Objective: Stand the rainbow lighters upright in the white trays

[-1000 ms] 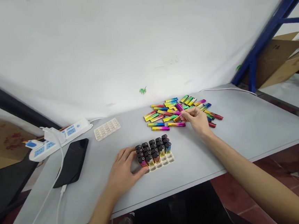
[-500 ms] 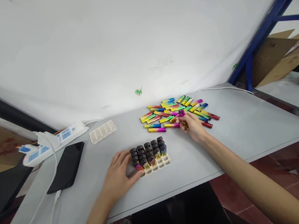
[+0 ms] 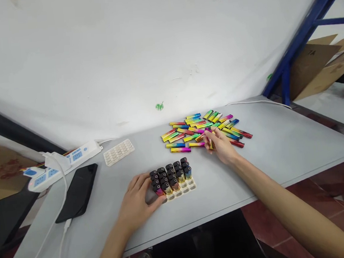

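Note:
My left hand (image 3: 139,200) curls around the left end of a cream holder tray (image 3: 192,186), thumb at its front edge and fingers at the back. Several shiny metallic-coloured tubes with black ends (image 3: 172,176) stand upright in the tray's slots; some slots at its front and right show bare. Above the near edge of a loose pile of flat gradient-coloured tubes (image 3: 176,145), my right hand (image 3: 221,145) pinches a purple-and-gold tube (image 3: 211,142), partly hidden by the fingers.
A second cream tray (image 3: 119,152) lies behind on the left. Beside it are a black phone (image 3: 77,192) on a white cable and a white power strip (image 3: 63,165). A white wall (image 3: 124,69) rises behind the grey table (image 3: 226,194). Cardboard boxes (image 3: 314,66) are at right.
The purple-and-gold tube in my right hand has turned, and its purple end sits lower between the fingertips. My left hand and the tray have stayed in place.

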### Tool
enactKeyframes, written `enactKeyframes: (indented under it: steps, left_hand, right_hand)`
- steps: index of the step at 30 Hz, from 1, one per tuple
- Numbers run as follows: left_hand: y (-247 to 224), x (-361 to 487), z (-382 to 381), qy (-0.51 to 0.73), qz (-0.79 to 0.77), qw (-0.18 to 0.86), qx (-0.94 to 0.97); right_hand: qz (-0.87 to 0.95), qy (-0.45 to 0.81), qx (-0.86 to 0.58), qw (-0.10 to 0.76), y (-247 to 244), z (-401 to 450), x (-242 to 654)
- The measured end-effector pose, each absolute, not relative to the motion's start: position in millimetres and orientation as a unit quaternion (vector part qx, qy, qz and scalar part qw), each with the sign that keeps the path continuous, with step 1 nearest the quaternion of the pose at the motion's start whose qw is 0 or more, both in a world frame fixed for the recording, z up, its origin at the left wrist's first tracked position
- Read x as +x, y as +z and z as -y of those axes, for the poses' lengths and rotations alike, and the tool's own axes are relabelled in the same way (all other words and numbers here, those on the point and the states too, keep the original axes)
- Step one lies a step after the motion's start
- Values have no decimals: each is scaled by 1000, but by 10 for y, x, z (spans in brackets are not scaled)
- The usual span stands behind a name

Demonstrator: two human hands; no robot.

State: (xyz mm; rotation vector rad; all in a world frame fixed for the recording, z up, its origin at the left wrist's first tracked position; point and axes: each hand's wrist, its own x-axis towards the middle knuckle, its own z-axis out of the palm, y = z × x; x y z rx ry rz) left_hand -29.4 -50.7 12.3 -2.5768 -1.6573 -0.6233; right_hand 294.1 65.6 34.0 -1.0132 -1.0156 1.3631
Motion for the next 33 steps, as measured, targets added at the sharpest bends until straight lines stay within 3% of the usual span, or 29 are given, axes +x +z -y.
enactKeyframes:
  steps: [12, 33]
  left_hand:
    - [137, -287, 509, -197, 530, 15, -825]
    - [128, -284, 513, -191, 537, 10, -822]
  right_hand:
    - [400, 632, -404, 526, 325, -670, 2991]
    - [406, 597, -423, 548, 350, -639, 2967]
